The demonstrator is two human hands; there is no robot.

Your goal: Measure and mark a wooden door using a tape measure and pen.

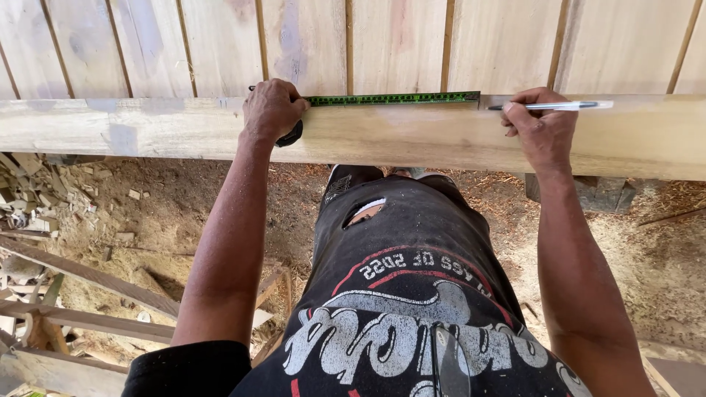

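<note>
A long pale wooden plank [397,136] lies across the view in front of me. My left hand [271,109] is closed on a black tape measure case, pressing it against the plank's top edge. The green tape [390,98] runs right along that edge to about the plank's middle. My right hand [543,129] grips a white pen [562,106], which lies sideways with its tip pointing left at the tape's end. Both forearms reach out over my black printed shirt.
Behind the plank stands a wall of upright pale boards [382,44]. Below, the dirt ground is strewn with sawdust [662,250] and wood offcuts [37,191]. Rough timber pieces [88,294] lie at the lower left.
</note>
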